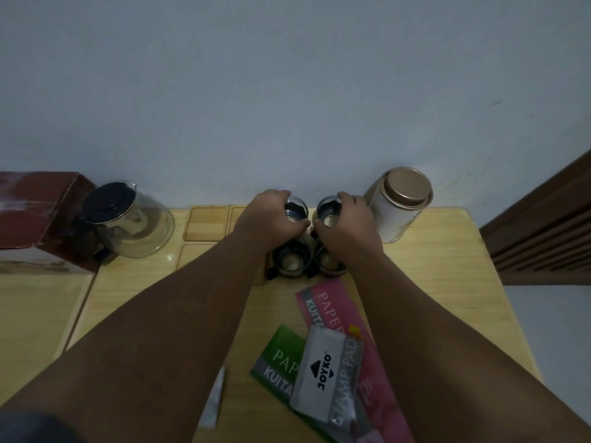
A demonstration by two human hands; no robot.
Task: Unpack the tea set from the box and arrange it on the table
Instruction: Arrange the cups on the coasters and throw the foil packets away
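Two small glass cups stand side by side at the back of the wooden table. My left hand grips the left glass cup round its rim. My right hand grips the right glass cup the same way. Just in front of them, two more glass cups sit on wooden coasters, partly hidden by my wrists. A glass teapot with a black lid stands at the left, in front of the dark red box. Bare wooden coasters lie behind my left forearm.
A white tin with a copper lid stands right of my right hand, near the wall. Pink and green receipt books and a stamp pad packet lie at the table's front. A brown wooden panel is at the far right.
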